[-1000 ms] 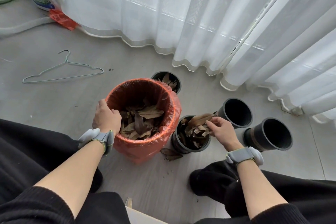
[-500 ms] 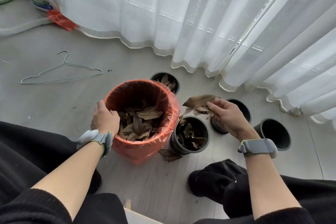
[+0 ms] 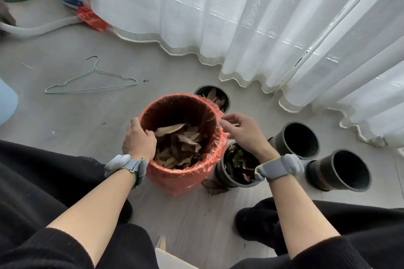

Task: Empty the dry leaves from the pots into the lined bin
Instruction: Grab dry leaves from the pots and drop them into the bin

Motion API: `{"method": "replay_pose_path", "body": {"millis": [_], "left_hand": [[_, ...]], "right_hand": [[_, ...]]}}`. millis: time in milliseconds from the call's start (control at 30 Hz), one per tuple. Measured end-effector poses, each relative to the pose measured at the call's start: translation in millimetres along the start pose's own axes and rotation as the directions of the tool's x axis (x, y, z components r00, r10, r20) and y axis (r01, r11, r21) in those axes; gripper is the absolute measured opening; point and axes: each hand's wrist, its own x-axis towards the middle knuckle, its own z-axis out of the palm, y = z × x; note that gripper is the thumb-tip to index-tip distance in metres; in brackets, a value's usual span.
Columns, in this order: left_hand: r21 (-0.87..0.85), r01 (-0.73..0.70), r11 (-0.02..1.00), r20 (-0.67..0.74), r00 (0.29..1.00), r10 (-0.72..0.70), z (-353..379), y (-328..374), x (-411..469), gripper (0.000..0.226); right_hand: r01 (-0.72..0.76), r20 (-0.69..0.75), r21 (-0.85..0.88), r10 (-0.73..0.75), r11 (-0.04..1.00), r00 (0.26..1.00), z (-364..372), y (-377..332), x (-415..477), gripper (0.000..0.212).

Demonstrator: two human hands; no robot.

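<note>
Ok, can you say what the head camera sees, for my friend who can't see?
A left hand grips the rim of an orange-lined bin holding dry leaves; the right hand hovers open at its rim. Two pots nearby hold leaves, two are empty.

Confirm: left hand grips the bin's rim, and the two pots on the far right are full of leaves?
No. The head view shows the far-right pot and its neighbour pot empty. The left hand does grip the bin rim.

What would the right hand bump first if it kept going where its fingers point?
The right hand points up-left across the open bin, so it would likely meet the far rim first, unless it passes above; its height is unclear.
</note>
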Motion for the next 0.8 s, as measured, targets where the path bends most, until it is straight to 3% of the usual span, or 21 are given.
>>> {"method": "replay_pose_path", "body": {"millis": [133, 233, 333, 433, 600, 800], "left_hand": [[-0.005, 0.010, 1.000, 0.004, 1.000, -0.010, -0.2, -0.9, -0.3, 0.037], [-0.012, 0.009, 1.000, 0.003, 1.000, -0.009, -1.0, 1.5, -1.2, 0.037], [-0.010, 0.004, 1.000, 0.005, 1.000, -0.004, -1.3, 3.0, -1.9, 0.035], [-0.014, 0.003, 1.000, 0.012, 1.000, -0.003, -1.4, 4.6, -2.9, 0.034], [-0.012, 0.003, 1.000, 0.018, 1.000, -0.003, -2.2, 1.6, -1.6, 0.031], [0.004, 0.009, 1.000, -0.002, 1.000, -0.009, -0.3, -1.4, 1.6, 0.032]], "right_hand": [[-0.220, -0.170, -0.308, 0.174, 0.926, 0.970, -13.4, 59.8, -0.6, 0.027], [-0.378, -0.128, -0.466, 0.361, 0.800, 0.924, -12.5, 102.8, -12.3, 0.053], [-0.431, -0.107, -0.628, 0.477, 0.647, 0.872, 4.2, 126.6, -19.6, 0.074], [-0.432, -0.161, -0.699, 0.463, 0.570, 0.871, 19.3, 136.1, -20.7, 0.071], [-0.475, -0.213, -0.670, 0.465, 0.570, 0.859, 33.2, 152.5, -9.8, 0.065], [-0.378, -0.184, -0.715, 0.363, 0.589, 0.913, 33.6, 156.9, 0.4, 0.031]]}}
